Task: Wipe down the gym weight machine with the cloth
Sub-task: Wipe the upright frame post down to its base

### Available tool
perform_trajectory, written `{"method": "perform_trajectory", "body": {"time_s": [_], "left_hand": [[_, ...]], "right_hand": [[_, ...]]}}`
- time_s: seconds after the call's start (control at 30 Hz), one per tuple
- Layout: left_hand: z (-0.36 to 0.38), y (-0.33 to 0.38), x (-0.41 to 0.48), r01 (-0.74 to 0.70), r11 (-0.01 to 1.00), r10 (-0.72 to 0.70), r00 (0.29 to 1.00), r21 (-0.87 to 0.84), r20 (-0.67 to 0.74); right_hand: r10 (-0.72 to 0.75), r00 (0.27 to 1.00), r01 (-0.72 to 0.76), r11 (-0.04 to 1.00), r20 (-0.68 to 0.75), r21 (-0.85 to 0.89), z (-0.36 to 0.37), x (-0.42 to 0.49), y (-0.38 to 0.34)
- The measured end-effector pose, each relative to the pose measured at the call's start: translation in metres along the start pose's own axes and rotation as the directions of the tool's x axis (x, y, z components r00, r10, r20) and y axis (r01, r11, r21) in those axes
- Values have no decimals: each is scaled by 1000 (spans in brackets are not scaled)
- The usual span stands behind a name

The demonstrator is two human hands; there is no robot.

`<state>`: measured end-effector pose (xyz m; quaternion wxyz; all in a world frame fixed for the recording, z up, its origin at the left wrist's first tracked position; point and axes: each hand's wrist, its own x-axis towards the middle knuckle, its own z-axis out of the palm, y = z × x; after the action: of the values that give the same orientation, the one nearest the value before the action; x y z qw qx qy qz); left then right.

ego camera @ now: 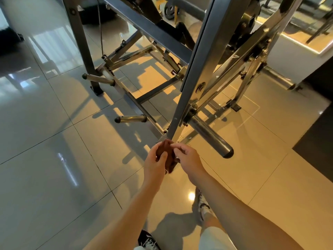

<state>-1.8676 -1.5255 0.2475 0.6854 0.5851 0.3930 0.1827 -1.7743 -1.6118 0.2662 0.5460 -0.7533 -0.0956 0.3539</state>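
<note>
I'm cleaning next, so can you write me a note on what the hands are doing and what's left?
Left hand: grips the brown cloth.
Right hand: its fingers pinch the cloth's upper edge.
Cloth: bunched between both hands, by the foot of the weight machine's grey upright post.
Done: cannot tell; no wiped parts show.
Left: wipe the post, the weight pegs and the remaining bars.

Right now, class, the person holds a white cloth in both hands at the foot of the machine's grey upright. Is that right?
No: the cloth is dark brown, not white. The head view shows the left hand and right hand both holding it at the foot of the machine's grey upright.
</note>
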Motion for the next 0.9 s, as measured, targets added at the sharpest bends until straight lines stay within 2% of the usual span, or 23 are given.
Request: {"method": "perform_trajectory", "body": {"time_s": [0.17, 0.3, 0.5, 0.57, 0.73, 0.83, 0.9], "left_hand": [[11, -65, 30, -55, 993, 65, 993, 104, -100], [40, -119, 67, -97, 984, 123, 976, 149, -178], [71, -168, 135, -368, 890, 423, 888, 270, -181], [74, -184, 150, -387, 890, 435, 880, 242, -191], [72, -223, 172, -471, 873, 487, 847, 125, -211], [68, -245, 182, -530, 840, 543, 815, 118, -200], [64, -259, 190, -569, 812, 583, 787, 128, -202]], "right_hand": [[-28, 994, 27, 999, -101, -19, -14, 48, 57], [-63, 995, 64, 998, -72, 4, -21, 96, 99], [-160, 984, 161, 987, -74, 0, -21, 163, 145], [-202, 977, 204, 979, -70, 23, -14, 179, 161], [-419, 908, 419, 901, -32, 115, 7, 217, 201], [-503, 858, 506, 863, -103, 1, 22, 231, 218], [-556, 814, 566, 825, -171, 13, 29, 236, 229]]}}
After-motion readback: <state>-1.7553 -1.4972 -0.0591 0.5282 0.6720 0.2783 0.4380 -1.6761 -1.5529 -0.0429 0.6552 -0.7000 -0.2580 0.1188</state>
